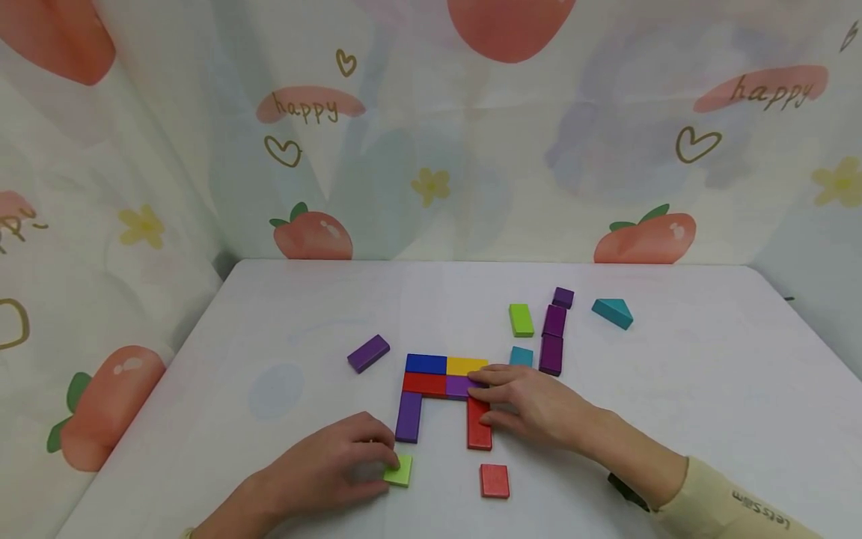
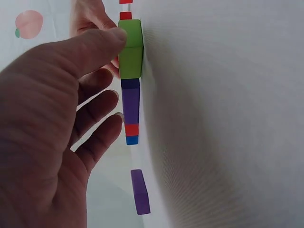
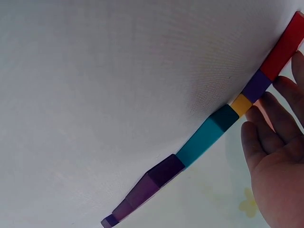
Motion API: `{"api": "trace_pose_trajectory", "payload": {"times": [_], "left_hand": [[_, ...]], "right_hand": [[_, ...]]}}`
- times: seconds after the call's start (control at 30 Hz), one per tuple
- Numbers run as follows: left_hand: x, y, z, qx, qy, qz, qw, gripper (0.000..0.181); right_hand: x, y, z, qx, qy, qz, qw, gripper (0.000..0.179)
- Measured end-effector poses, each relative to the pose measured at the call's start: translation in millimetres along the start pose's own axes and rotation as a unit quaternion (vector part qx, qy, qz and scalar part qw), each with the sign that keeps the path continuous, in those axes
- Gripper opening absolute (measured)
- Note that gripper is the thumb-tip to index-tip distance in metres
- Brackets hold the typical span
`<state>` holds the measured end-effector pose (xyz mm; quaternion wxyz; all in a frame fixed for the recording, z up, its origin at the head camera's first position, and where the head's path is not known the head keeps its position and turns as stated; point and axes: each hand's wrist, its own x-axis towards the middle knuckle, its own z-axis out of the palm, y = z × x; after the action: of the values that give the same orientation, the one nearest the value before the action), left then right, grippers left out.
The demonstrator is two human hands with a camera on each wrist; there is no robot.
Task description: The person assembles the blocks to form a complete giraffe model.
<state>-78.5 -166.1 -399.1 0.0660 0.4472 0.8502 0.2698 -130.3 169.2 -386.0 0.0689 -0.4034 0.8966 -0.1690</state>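
My left hand (image 1: pixel 346 458) pinches a light green block (image 1: pixel 399 471) low on the white table. The thumb lies along the block's near side in the left wrist view, the other fingers bent behind it. My right hand (image 1: pixel 532 397) is spread over the right side of a flat arrangement, fingertips on its yellow block (image 1: pixel 463 366), short purple block (image 1: pixel 458 387) and upright red block (image 1: pixel 479 430). A blue block (image 1: pixel 426 364) and a lying red block (image 1: pixel 424 384) make up its left part. A long purple block (image 1: pixel 408 417) extends down from there, just above the green one.
A coral square block (image 1: pixel 494 481) lies near the front. Behind the right hand are a teal block (image 1: pixel 521 356), a green block (image 1: pixel 521 320), a column of dark purple blocks (image 1: pixel 554 322) and a teal triangle (image 1: pixel 613 312). Another purple block (image 1: pixel 368 353) lies back left.
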Motion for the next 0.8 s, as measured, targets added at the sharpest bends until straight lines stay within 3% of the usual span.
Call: {"api": "trace_pose_trajectory", "payload": {"times": [0.13,0.27,0.63,0.8], "left_hand": [[2.6,-0.4,-0.2,0.031,0.002,0.033,0.999,0.023],[4.9,-0.1,-0.3,0.05,0.004,0.045,0.9977,0.023],[9.8,0.1,0.1,0.054,-0.002,0.014,0.9984,0.024],[10.3,-0.9,0.8,0.067,0.004,0.016,0.9976,0.024]], "right_hand": [[-0.3,-0.7,-0.5,0.002,-0.001,0.001,1.0,0.043],[-0.6,-1.1,-1.4,0.002,-0.003,0.001,1.0,0.043],[0.0,-0.4,-1.1,0.0,-0.004,0.001,1.0,0.043],[0.2,-0.3,-0.9,0.001,-0.001,-0.001,1.0,0.043]]}}
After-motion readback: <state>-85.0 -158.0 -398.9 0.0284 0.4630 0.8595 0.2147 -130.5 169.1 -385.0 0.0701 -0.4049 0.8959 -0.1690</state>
